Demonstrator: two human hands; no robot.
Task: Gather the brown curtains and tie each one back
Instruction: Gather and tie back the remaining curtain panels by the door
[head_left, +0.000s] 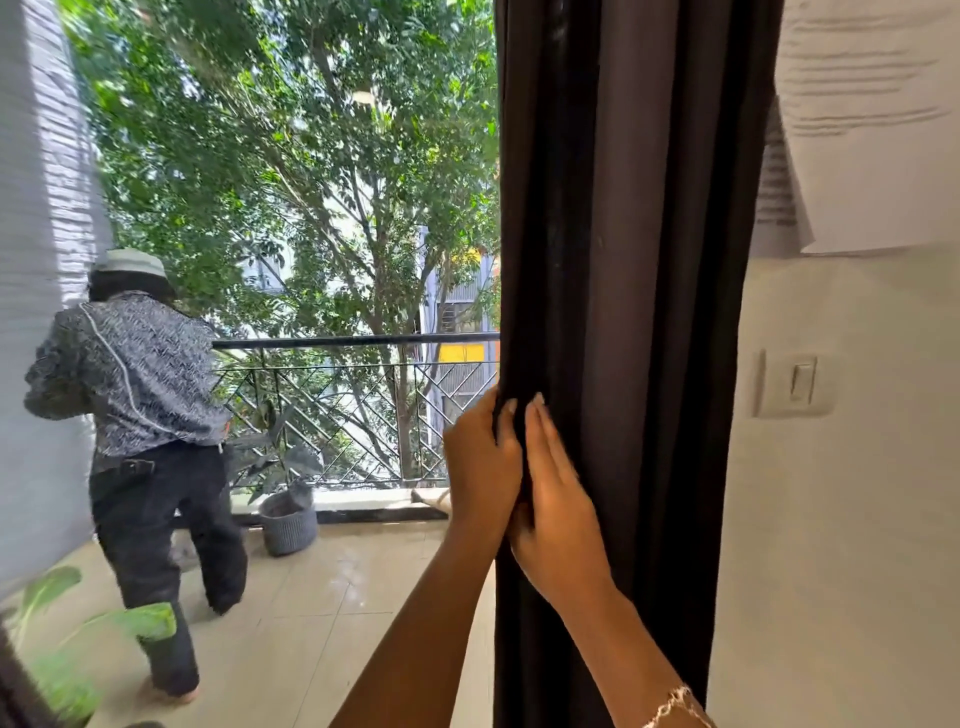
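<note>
A dark brown curtain (639, 260) hangs bunched in vertical folds at the right side of the balcony opening, next to the cream wall. My left hand (480, 467) grips the curtain's left edge, fingers curled round the outer fold. My right hand (558, 499) lies flat against the folds just beside it, fingers straight and pointing up. The two hands touch each other. No tie-back is in view.
A person (145, 426) in a patterned jacket and dark trousers walks on the balcony at left. A grey pot (289, 522) with a plant stands by the metal railing (353, 343). A light switch (795, 382) and papers (872, 130) are on the right wall.
</note>
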